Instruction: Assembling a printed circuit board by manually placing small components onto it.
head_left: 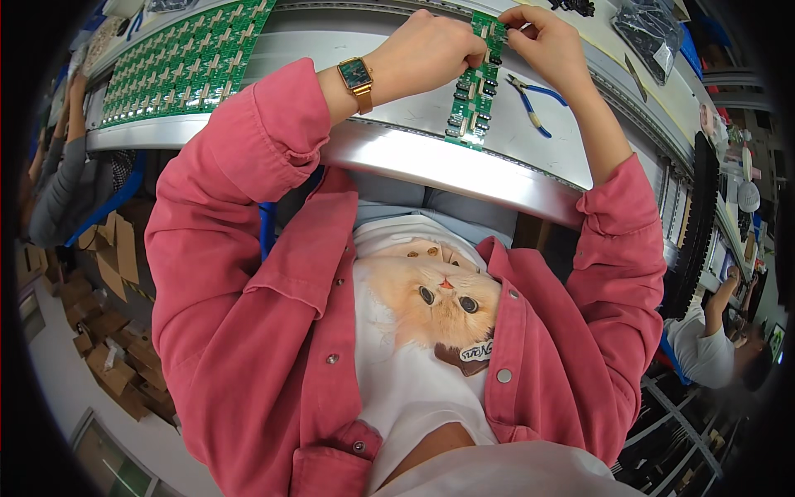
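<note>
A green circuit board strip (pixel 474 112) with several dark components lies across the near rail of the metal bench. My left hand (pixel 431 51), with a gold-banded watch (pixel 355 76) on its wrist, is closed at the strip's left edge; whatever is between its fingertips is hidden. At the strip's upper right edge, my right hand (pixel 546 41) pinches with thumb and forefinger, and what it holds there is too small to name. Blue-handled cutting pliers (pixel 534 103) rest on the bench just right of the strip, jaws apart, touched by neither hand.
Green circuit board panels (pixel 182 62) cover the bench at the left. A dark plastic bag (pixel 650 37) and tweezers (pixel 636 77) lie at the upper right. Cardboard boxes (pixel 116 364) stand on the floor at the left. Other people (pixel 704 340) sit at both sides.
</note>
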Demonstrator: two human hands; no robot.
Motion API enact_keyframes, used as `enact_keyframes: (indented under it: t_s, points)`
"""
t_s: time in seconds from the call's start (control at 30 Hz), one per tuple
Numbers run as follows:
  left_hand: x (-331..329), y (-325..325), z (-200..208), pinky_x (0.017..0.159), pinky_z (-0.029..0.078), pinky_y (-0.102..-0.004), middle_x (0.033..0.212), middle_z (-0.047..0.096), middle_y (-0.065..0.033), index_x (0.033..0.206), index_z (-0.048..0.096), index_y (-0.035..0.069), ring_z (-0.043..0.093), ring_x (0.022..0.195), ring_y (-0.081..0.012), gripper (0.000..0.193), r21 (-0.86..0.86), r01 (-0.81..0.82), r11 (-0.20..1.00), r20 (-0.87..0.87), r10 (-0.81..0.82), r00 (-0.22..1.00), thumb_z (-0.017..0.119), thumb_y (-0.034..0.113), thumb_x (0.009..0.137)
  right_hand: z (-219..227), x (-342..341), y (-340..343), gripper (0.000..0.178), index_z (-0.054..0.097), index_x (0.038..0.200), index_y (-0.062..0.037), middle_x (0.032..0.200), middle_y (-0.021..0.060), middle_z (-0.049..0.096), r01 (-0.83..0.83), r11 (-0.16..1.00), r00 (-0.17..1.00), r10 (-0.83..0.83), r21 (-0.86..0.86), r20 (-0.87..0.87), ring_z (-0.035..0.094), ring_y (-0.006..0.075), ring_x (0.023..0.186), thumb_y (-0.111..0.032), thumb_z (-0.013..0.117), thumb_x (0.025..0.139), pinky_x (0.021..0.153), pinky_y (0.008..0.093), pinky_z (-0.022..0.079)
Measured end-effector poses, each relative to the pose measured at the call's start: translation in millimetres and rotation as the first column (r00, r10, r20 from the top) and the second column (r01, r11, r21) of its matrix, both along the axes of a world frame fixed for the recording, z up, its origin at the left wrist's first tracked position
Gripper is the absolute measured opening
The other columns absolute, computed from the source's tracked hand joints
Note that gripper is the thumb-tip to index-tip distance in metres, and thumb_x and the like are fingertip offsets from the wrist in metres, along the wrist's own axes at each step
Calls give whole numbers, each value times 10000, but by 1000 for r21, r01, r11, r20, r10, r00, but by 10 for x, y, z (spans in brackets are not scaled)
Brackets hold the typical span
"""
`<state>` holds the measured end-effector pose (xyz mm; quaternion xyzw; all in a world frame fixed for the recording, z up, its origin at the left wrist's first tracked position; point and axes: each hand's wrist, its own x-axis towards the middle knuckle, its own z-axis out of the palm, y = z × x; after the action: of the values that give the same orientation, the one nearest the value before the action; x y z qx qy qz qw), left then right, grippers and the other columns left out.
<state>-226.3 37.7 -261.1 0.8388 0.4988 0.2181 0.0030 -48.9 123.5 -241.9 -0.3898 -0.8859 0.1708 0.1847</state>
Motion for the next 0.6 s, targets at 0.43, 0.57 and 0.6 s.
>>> enact_keyframes:
  t_s: [0.43, 0.57, 0.6]
  points:
    - [-178, 1307, -84, 653, 491, -443, 741, 642, -215, 745, 654, 11, 598, 696, -403, 145, 203, -76, 976, 283, 16, 959, 558, 117, 724, -83, -22, -39, 196, 705, 935, -75, 869, 45, 697, -69, 998, 993, 68, -8, -100, 630, 142, 703, -37, 606, 770, 666, 236, 509]
    - [-86, 1470, -126, 651, 491, -445, 743, 641, -217, 744, 655, 23, 604, 709, -406, 145, 194, -200, 960, 219, 157, 963, 569, 139, 728, -44, 12, 0, 190, 699, 916, -72, 852, 43, 701, -81, 995, 992, 76, -52, -97, 630, 148, 686, -20, 604, 760, 658, 244, 510]
    - [-62, 1502, -131, 650, 490, -446, 742, 642, -216, 743, 656, 27, 606, 711, -407, 147, 187, -245, 951, 191, 210, 959, 574, 149, 730, -31, 26, 16, 186, 695, 916, -71, 846, 42, 701, -84, 994, 993, 77, -72, -92, 629, 149, 683, -17, 605, 761, 656, 246, 510]
